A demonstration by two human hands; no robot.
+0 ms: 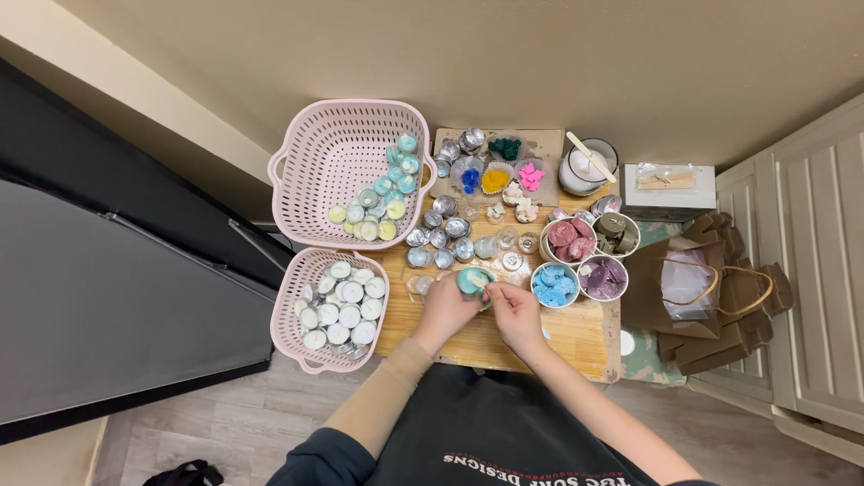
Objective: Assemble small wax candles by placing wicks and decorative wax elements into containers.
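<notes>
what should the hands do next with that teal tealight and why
Probably set the teal tealight into the large pink basket. The left hand holds it while the right hand touches its top, and the other teal and yellow tealights already lie in that basket.

Single head-worn view, looking steeply down from well above, wooden table centred, wall at top, floor at bottom, own torso at lower edge
</notes>
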